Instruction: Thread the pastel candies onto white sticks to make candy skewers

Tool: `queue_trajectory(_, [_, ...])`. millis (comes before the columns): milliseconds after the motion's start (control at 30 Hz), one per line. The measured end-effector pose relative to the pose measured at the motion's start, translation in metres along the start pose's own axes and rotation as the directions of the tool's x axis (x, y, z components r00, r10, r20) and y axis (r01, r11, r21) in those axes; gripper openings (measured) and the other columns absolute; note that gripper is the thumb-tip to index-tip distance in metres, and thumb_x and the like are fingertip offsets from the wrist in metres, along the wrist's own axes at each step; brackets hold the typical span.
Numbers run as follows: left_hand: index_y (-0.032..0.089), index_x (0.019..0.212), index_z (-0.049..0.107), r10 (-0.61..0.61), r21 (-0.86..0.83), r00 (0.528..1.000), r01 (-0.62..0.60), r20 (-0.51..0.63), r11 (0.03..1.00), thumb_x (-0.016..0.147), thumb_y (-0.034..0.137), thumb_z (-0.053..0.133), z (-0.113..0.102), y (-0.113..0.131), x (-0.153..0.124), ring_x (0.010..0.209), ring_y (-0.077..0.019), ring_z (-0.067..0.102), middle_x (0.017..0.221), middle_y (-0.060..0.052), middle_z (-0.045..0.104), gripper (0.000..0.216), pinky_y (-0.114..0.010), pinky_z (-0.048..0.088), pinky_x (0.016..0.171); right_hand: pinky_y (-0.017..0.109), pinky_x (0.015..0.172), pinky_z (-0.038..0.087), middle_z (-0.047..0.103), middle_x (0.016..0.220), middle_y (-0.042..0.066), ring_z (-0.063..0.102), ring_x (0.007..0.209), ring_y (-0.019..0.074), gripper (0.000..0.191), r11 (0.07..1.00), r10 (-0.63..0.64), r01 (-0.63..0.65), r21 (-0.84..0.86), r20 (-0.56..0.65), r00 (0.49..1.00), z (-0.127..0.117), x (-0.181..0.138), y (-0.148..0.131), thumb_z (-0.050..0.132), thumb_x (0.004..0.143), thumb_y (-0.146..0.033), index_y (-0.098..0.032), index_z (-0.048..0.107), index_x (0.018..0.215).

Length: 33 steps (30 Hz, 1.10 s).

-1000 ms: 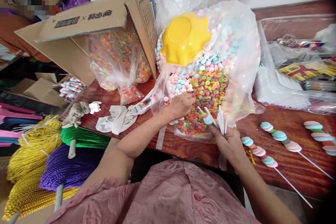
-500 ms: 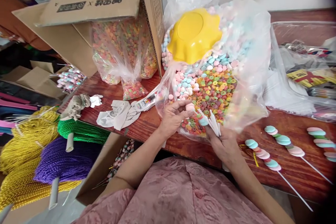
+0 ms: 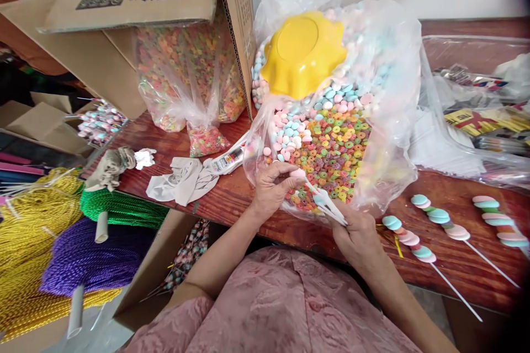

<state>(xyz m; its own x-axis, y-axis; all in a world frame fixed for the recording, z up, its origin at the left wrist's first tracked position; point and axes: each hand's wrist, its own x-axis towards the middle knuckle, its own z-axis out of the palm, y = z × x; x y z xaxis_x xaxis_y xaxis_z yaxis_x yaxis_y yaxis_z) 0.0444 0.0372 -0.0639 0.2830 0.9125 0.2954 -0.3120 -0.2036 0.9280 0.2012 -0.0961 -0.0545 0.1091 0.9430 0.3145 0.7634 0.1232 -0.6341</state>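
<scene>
My left hand (image 3: 271, 190) pinches a round pink candy (image 3: 297, 174) between thumb and fingers. My right hand (image 3: 359, 231) is closed around a bunch of white sticks (image 3: 331, 208), which point up and left. One stick's tip meets the pink candy; whether it is pierced I cannot tell. A pale blue candy (image 3: 319, 198) shows among the sticks by the right hand. Beneath both hands lies an opened plastic bag (image 3: 383, 160) with colourful ring candies (image 3: 337, 146) and pink, blue and white round candies (image 3: 290, 132). A yellow scalloped bowl (image 3: 304, 55) rests upside down on them.
Finished-looking candy skewers (image 3: 439, 217) lie at right on the wooden table (image 3: 232, 212). A cardboard box (image 3: 136, 5) holds bagged ring candies (image 3: 178, 71). Grey gloves (image 3: 182, 179) lie left of my hands. Bundles of yellow, purple (image 3: 99, 256) and green cord hang beyond the left edge.
The sticks have tilted further left, and one now reaches the pink candy in my left hand. My right hand has shifted slightly right and down. The view has moved a little.
</scene>
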Motion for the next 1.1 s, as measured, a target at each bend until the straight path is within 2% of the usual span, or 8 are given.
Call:
queue_trajectory(100, [0.020,0.090,0.077,0.170,0.179,0.982,-0.183,0.085,0.967,0.078,0.024,0.080,-0.005,-0.001,-0.002,0.078,-0.0114,0.067,0.082,-0.001,0.073,0.013,-0.023,0.056,0.074,0.025,0.056,0.039,0.067,0.070,0.002,0.056,0.055,0.0142,0.030,0.999,-0.023,0.026,-0.048,0.067,0.997,-0.003,-0.002,0.000,0.039,0.080,-0.009,-0.017,0.067,0.088])
queue_trajectory(200, [0.019,0.094,0.077,0.264,0.283,0.944,-0.313,0.196,0.907,0.084,0.021,0.074,-0.008,-0.005,-0.005,0.081,-0.0136,0.071,0.087,-0.004,0.076,0.010,-0.026,0.058,0.077,0.025,0.056,0.037,0.067,0.067,0.002,0.057,0.056,0.0153,0.031,0.995,-0.007,0.024,-0.101,0.173,0.985,-0.008,-0.004,0.002,0.039,0.074,-0.008,-0.017,0.066,0.084])
queue_trajectory(300, [0.019,0.096,0.077,0.324,0.349,0.907,-0.405,0.269,0.845,0.087,0.018,0.070,-0.008,-0.009,-0.010,0.080,-0.0142,0.072,0.087,-0.006,0.077,0.011,-0.026,0.059,0.075,0.025,0.056,0.036,0.066,0.065,0.002,0.057,0.056,0.0158,0.031,0.993,0.032,-0.009,-0.119,0.193,0.981,-0.012,-0.004,0.006,0.039,0.072,-0.008,-0.017,0.066,0.085])
queue_trajectory(400, [0.018,0.098,0.076,0.357,0.381,0.892,-0.443,0.277,0.811,0.090,0.016,0.065,-0.003,-0.011,-0.013,0.078,-0.0134,0.072,0.086,-0.006,0.077,0.014,-0.025,0.059,0.072,0.025,0.055,0.036,0.062,0.061,0.001,0.054,0.054,0.0147,0.026,0.997,0.069,-0.063,-0.039,0.180,0.981,-0.008,-0.004,0.004,0.040,0.076,-0.010,-0.018,0.064,0.078])
queue_trajectory(600, [0.018,0.100,0.075,0.403,0.406,0.888,-0.460,0.220,0.790,0.092,0.015,0.061,0.005,-0.004,-0.013,0.081,-0.0126,0.072,0.087,-0.005,0.077,0.016,-0.024,0.059,0.074,0.025,0.056,0.037,0.056,0.063,-0.001,0.048,0.055,0.0129,0.024,0.949,0.187,-0.200,0.243,0.074,0.980,0.021,-0.009,-0.005,0.044,0.091,-0.020,-0.019,0.061,0.074])
queue_trajectory(867, [0.020,0.105,0.074,0.314,0.542,0.878,-0.472,0.361,0.695,0.095,0.017,0.051,0.010,-0.005,-0.021,0.098,-0.0183,0.071,0.102,-0.010,0.076,0.025,-0.033,0.059,0.089,0.026,0.053,0.032,0.041,0.056,-0.004,0.037,0.054,0.0119,0.040,0.798,0.427,-0.379,0.469,0.003,0.904,0.037,-0.005,-0.001,0.055,0.092,-0.046,-0.020,0.049,0.062])
queue_trajectory(1000, [0.019,0.110,0.073,0.272,0.457,0.892,-0.423,0.361,0.783,0.096,0.018,0.050,0.015,-0.006,-0.024,0.103,-0.0189,0.069,0.110,-0.011,0.074,0.027,-0.034,0.058,0.091,0.027,0.052,0.032,0.044,0.055,-0.003,0.040,0.053,0.0126,0.043,0.789,0.430,-0.381,0.482,0.011,0.903,0.032,0.002,-0.003,0.055,0.090,-0.049,-0.021,0.047,0.058])
queue_trajectory(1100, [0.020,0.119,0.069,0.170,0.382,0.940,-0.280,0.296,0.881,0.094,0.022,0.057,0.017,0.000,-0.021,0.098,-0.0172,0.069,0.110,-0.010,0.072,0.027,-0.031,0.057,0.087,0.027,0.054,0.035,0.047,0.055,-0.002,0.043,0.053,0.0130,0.044,0.801,0.395,-0.373,0.469,0.055,0.917,0.027,0.002,0.000,0.053,0.092,-0.048,-0.020,0.049,0.058])
